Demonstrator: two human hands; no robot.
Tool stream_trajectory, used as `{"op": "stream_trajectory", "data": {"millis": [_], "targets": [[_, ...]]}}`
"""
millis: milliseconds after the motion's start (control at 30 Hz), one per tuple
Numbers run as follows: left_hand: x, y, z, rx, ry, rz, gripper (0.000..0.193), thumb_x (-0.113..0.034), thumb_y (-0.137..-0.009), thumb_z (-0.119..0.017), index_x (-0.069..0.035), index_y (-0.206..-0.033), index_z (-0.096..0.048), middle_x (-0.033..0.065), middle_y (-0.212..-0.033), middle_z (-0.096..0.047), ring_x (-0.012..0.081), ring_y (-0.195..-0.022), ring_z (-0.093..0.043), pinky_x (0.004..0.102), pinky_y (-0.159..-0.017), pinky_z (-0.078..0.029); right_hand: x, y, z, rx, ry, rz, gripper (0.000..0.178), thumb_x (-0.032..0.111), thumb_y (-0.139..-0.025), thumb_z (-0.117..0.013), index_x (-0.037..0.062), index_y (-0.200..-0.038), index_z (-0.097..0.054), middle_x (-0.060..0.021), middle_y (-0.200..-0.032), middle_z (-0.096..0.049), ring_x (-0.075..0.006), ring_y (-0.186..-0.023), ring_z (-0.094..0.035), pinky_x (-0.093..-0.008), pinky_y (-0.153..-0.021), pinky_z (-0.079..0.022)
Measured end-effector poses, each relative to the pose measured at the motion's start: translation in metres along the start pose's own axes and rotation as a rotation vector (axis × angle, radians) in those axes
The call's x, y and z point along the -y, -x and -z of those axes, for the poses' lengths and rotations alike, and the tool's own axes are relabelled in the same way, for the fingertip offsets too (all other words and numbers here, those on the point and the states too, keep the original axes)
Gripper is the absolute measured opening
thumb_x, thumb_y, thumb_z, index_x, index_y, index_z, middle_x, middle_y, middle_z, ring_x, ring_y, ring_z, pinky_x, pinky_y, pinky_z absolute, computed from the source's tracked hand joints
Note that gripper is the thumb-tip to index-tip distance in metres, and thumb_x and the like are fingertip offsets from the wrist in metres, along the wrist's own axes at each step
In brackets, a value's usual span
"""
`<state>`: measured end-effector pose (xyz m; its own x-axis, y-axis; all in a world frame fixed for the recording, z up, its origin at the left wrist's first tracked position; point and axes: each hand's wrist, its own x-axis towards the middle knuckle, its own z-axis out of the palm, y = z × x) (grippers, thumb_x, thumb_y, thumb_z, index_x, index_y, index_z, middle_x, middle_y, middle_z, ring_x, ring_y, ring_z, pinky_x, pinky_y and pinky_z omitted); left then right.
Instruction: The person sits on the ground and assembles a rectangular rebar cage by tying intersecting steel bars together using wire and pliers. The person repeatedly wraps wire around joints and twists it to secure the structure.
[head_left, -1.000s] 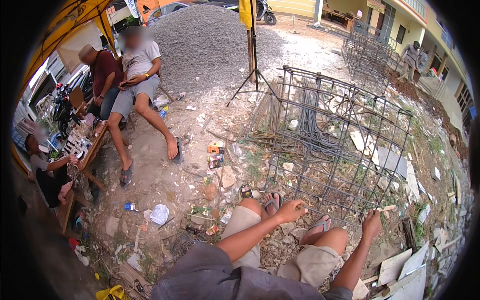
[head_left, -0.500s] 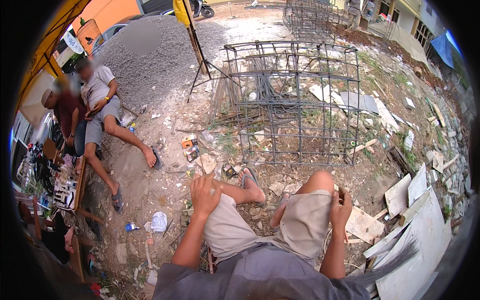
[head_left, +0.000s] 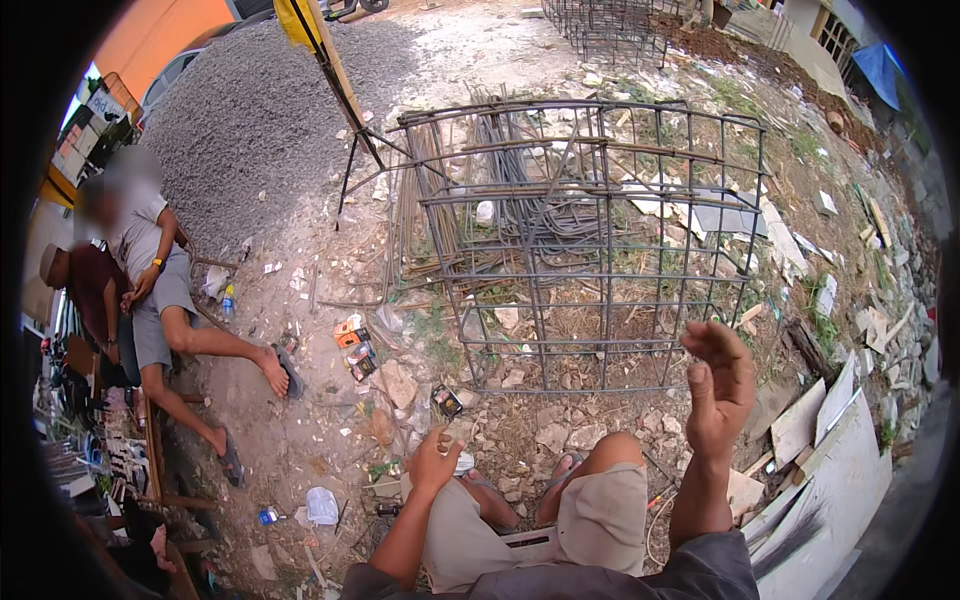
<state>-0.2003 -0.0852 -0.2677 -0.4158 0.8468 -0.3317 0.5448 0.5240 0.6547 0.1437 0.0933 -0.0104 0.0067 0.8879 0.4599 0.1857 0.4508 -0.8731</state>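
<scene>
My right hand (head_left: pixel 718 395) is raised in front of my right knee, its fingers curved and apart and the thumb up, with nothing in it. It stands apart from the near right corner of a steel rebar cage (head_left: pixel 607 277) lying on the ground ahead. My left hand (head_left: pixel 437 463) lies at my left knee, fingers loosely bent over it and seemingly holding nothing. My beige shorts (head_left: pixel 600 515) cover both thighs. Between the left hand and the cage lies a small black box (head_left: pixel 446 401). An orange box (head_left: pixel 350 331) is farther left, near a pale stone (head_left: pixel 397 383).
Two people sit at the left beside a wooden bench; one wears grey shorts (head_left: pixel 178 275). A gravel pile (head_left: pixel 260 120) rises behind a leaning pole (head_left: pixel 333 75). Broken boards (head_left: pixel 835 480) lie at my right. A white plastic bag (head_left: pixel 321 506) is at near left.
My right hand has lifted off my right knee, moving up and forward. The left hand stays at the left knee. The view has shifted, so the cage appears lower and nearer.
</scene>
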Motion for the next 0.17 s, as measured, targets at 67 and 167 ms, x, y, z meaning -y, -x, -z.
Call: {"op": "stream_trajectory", "data": {"millis": [67, 167], "targets": [[-0.017, -0.008, 0.014, 0.064, -0.055, 0.082, 0.062, -0.036, -0.084, -0.077, -0.008, -0.135, -0.057, 0.0095, -0.105, -0.074, 0.0219, -0.089, -0.073, 0.0366, -0.079, -0.056, 0.1, -0.093, -0.002, -0.087, -0.063, 0.486, 0.066, 0.039, -0.095, -0.069, 0.0013, -0.141, -0.042, -0.0271, -0.126, -0.059, -0.0328, -0.111, -0.065, -0.0426, -0.092, -0.055], [-0.017, -0.005, 0.028, 0.102, 0.198, 0.106, 0.066, -0.03, -0.084, -0.078, -0.004, -0.138, -0.051, 0.0121, -0.105, -0.072, 0.0205, -0.086, -0.07, 0.0338, -0.078, -0.056, 0.225, -0.186, 0.05, 0.229, -0.021, 0.808, 0.093, 0.061, -0.089, -0.064, 0.0199, -0.159, -0.018, -0.0351, -0.148, -0.038, -0.0405, -0.126, -0.056, -0.0492, -0.099, -0.05]]}}
